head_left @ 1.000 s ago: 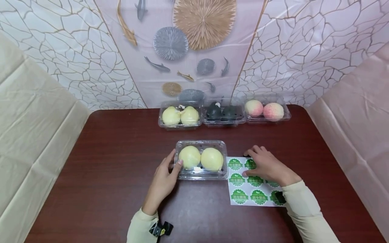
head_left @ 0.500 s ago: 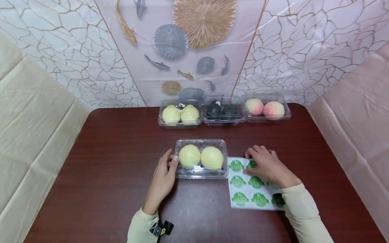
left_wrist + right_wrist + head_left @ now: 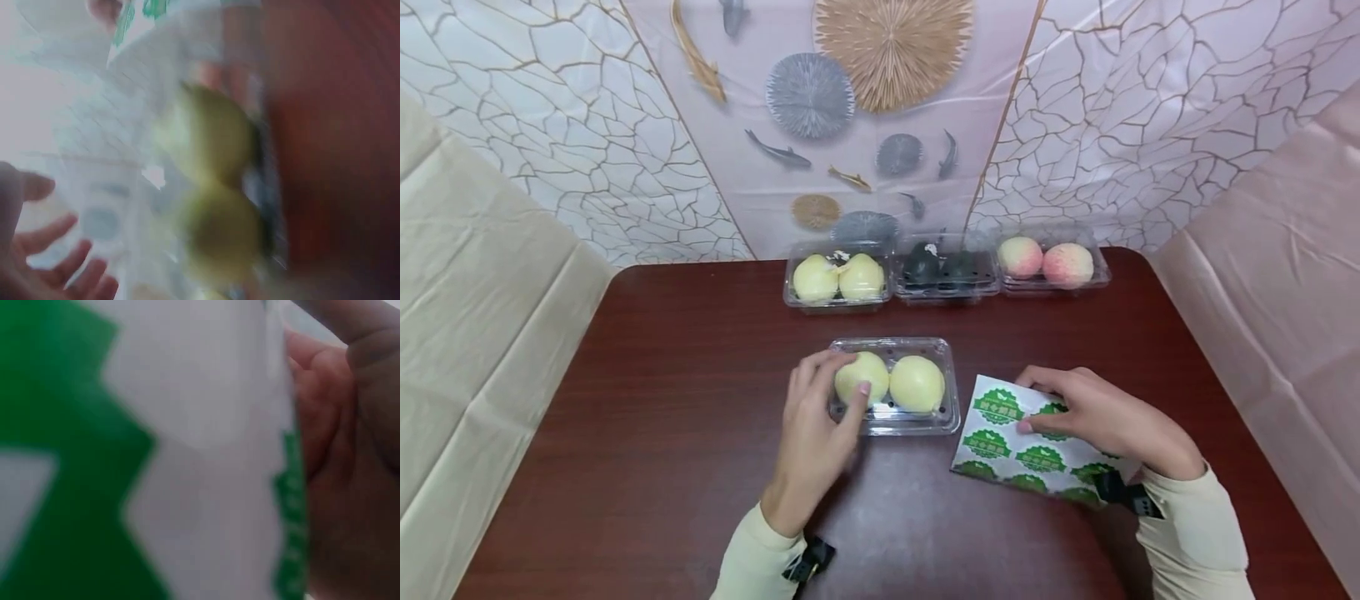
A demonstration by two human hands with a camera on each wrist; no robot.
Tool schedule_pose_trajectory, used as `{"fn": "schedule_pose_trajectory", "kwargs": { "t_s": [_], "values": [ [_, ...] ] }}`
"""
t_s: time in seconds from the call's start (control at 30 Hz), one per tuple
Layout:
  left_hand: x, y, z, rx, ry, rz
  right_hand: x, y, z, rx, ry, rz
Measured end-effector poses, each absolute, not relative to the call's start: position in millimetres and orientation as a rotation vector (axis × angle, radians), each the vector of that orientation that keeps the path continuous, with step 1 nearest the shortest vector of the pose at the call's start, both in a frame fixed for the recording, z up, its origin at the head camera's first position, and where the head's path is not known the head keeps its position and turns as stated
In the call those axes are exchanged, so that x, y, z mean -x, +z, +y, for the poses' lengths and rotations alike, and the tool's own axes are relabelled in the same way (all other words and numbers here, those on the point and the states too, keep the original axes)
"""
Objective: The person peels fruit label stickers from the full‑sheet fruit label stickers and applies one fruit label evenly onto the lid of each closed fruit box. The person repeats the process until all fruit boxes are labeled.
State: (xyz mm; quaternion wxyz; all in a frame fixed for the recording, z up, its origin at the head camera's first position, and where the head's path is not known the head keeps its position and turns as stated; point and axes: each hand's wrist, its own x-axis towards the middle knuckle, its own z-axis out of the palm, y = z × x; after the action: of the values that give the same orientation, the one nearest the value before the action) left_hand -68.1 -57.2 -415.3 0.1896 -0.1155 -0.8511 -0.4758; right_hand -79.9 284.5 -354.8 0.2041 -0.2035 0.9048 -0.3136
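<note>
In the head view, a clear plastic clamshell box (image 3: 898, 427) with two pale yellow round fruits (image 3: 917, 384) stands mid-table. My left hand (image 3: 816, 425) hovers over its left end, thumb and fingers spread. The left wrist view, though blurred, shows those fingers (image 3: 59, 240) loose and apart from the box, holding nothing. To the right, my right hand (image 3: 1108, 417) pinches a white sheet of green round stickers (image 3: 988, 443) between thumb and fingers, tilted up off the table. That sheet (image 3: 206, 456) fills much of the right wrist view and hides part of the hand.
Along the back edge stand three more clear boxes: one with pale yellow fruits (image 3: 837, 279), one with dark green fruits (image 3: 940, 268), one with pink-white peaches (image 3: 1067, 265). A patterned cloth (image 3: 895, 167) hangs behind the dark red-brown table (image 3: 662, 417).
My right hand has lifted and tilted the sticker sheet, drawing it away from the box. My left hand has left the box's side and moved up over its left end.
</note>
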Motion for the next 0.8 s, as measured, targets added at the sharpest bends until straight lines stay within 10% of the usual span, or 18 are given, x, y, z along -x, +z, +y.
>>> {"fn": "schedule_pose_trajectory", "kwargs": {
  "t_s": [0.4, 0.8],
  "values": [
    [36.8, -390.2, -28.6, 0.870, -2.084, -2.303, 44.5, -326.4, 225.5, 0.759, -1.279, 2.403],
    [28.4, -379.3, -37.5, 0.711, -2.253, -2.248, 35.5, -327.9, 205.8, 0.748, -1.445, 2.257]
  ]
}}
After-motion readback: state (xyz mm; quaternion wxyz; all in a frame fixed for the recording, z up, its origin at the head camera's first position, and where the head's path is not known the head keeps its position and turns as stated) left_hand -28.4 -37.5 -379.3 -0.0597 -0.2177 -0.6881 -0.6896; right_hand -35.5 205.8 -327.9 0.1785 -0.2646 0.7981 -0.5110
